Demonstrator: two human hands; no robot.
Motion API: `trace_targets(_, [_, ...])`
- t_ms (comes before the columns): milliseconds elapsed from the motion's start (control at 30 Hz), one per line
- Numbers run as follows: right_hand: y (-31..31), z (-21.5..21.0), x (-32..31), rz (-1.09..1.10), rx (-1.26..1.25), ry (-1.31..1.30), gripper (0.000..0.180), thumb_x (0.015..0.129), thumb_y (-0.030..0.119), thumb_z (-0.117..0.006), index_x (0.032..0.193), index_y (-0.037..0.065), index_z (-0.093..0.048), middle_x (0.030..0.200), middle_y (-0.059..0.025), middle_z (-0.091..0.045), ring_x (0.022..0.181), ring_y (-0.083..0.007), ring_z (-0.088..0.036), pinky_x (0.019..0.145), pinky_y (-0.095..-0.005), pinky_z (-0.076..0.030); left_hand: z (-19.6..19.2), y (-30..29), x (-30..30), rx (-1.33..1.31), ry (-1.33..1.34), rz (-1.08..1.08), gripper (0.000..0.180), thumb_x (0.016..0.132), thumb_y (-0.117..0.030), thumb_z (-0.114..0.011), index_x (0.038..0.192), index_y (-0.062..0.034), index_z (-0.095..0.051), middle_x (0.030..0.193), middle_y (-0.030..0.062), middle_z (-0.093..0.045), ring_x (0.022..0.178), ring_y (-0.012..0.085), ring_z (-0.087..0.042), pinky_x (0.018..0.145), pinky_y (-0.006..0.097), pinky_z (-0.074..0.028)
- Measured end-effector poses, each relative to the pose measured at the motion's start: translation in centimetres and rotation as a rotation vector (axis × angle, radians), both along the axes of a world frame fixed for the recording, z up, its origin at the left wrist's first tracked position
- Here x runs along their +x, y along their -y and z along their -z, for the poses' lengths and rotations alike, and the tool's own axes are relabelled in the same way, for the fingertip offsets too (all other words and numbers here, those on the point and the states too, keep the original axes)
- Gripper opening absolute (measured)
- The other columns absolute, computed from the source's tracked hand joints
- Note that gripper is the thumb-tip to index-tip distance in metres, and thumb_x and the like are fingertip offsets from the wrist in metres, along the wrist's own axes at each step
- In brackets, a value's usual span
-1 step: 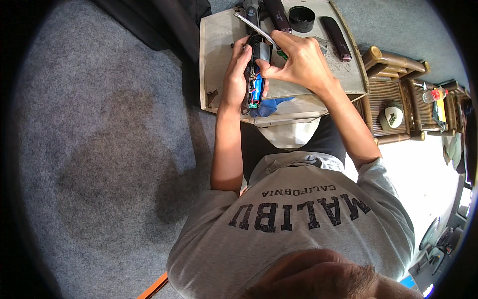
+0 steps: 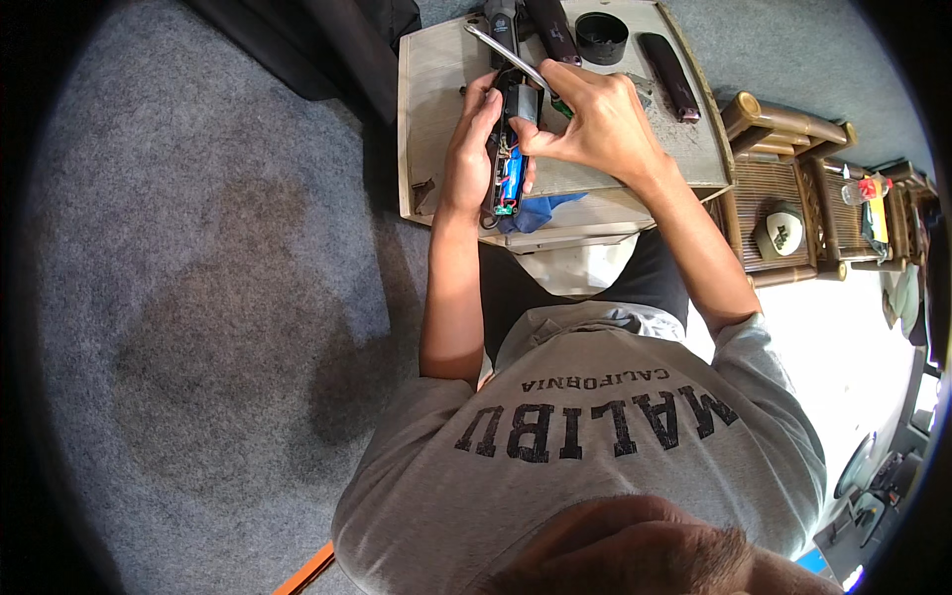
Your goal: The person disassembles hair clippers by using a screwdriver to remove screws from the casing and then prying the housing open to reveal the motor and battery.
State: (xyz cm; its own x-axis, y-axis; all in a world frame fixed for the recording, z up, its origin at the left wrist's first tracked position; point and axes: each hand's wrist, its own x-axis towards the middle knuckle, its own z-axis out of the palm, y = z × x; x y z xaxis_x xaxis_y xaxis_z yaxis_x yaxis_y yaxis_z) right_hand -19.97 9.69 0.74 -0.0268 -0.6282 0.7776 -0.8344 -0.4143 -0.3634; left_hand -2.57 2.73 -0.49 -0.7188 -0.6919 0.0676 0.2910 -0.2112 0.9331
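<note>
Above the near part of a small pale table (image 2: 426, 129), my left hand (image 2: 470, 159) is wrapped round an opened handheld device (image 2: 512, 177), which looks like a hair clipper. Its dark casing lies open at the near end, showing a blue battery cell, red wires and a green circuit board. My right hand (image 2: 607, 124) grips a slim silver tool (image 2: 508, 55), perhaps a screwdriver, which slants up to the left over the device. The right thumb rests against the casing beside the wires. A bit of green shows under the right fingers; what it belongs to is hidden.
At the table's far side are a black round bowl (image 2: 601, 40), a dark long cover (image 2: 670, 77), another dark piece (image 2: 552, 32) and a grey-black device (image 2: 502, 22). Blue cloth (image 2: 540, 212) hangs near the front edge. A bamboo chair (image 2: 769, 188) with a cap (image 2: 781, 232) stands right.
</note>
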Motion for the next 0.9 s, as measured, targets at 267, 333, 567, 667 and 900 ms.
trace_targets(267, [0.4, -0.7, -0.2, 0.022, 0.071, -0.064, 0.040, 0.074, 0.033, -0.081, 0.086, 0.000, -0.062, 0.074, -0.0187, -0.066, 0.066, -0.0402, -0.067, 0.058, -0.0453, -0.055, 0.3, 0.0, -0.2, 0.011, 0.026, -0.004, 0.041, 0.112, -0.041, -0.044, 0.143, -0.0148, -0.047, 0.082, 0.0064, -0.061, 0.050, 0.0169, -0.062, 0.043, 0.032, -0.054])
trace_targets(333, [0.5, -0.9, 0.0, 0.017, 0.084, -0.057, 0.040, 0.074, 0.033, -0.082, 0.088, 0.001, -0.063, 0.075, -0.0190, -0.067, 0.067, -0.0402, -0.068, 0.058, -0.0454, -0.055, 0.3, 0.1, -0.1, -0.004, 0.029, 0.006, 0.041, 0.112, -0.042, -0.044, 0.143, -0.0146, -0.047, 0.082, 0.0066, -0.061, 0.050, 0.0169, -0.063, 0.043, 0.032, -0.054])
trace_targets(567, [0.6, -1.2, -0.1, -0.022, 0.124, -0.037, 0.043, 0.076, 0.035, -0.082, 0.098, 0.002, -0.065, 0.077, -0.0191, -0.069, 0.071, -0.0412, -0.069, 0.064, -0.0467, -0.057, 0.2, 0.1, -0.1, 0.017, 0.014, 0.017, 0.041, 0.113, -0.041, -0.042, 0.143, -0.0138, -0.047, 0.081, 0.0074, -0.061, 0.050, 0.0168, -0.062, 0.043, 0.032, -0.054])
trace_targets(667, [-0.1, -2.2, 0.0, -0.042, 0.316, 0.031, 0.044, 0.080, 0.036, -0.083, 0.103, 0.003, -0.065, 0.079, -0.0201, -0.070, 0.075, -0.0428, -0.070, 0.067, -0.0479, -0.056, 0.2, 0.0, 0.0, 0.021, 0.007, 0.015, 0.040, 0.113, -0.040, -0.042, 0.143, -0.0136, -0.046, 0.080, 0.0070, -0.060, 0.050, 0.0168, -0.062, 0.042, 0.032, -0.054])
trace_targets(900, [-0.2, -1.4, -0.5, -0.126, 0.328, 0.176, 0.060, 0.080, 0.049, -0.090, 0.110, 0.004, -0.064, 0.076, -0.0206, -0.064, 0.056, -0.0372, -0.057, 0.057, -0.0418, -0.047, 0.4, 0.1, 0.1, -0.014, -0.021, 0.030, 0.038, 0.113, -0.039, -0.041, 0.141, -0.0141, -0.043, 0.087, 0.0088, -0.060, 0.050, 0.0170, -0.062, 0.042, 0.031, -0.054])
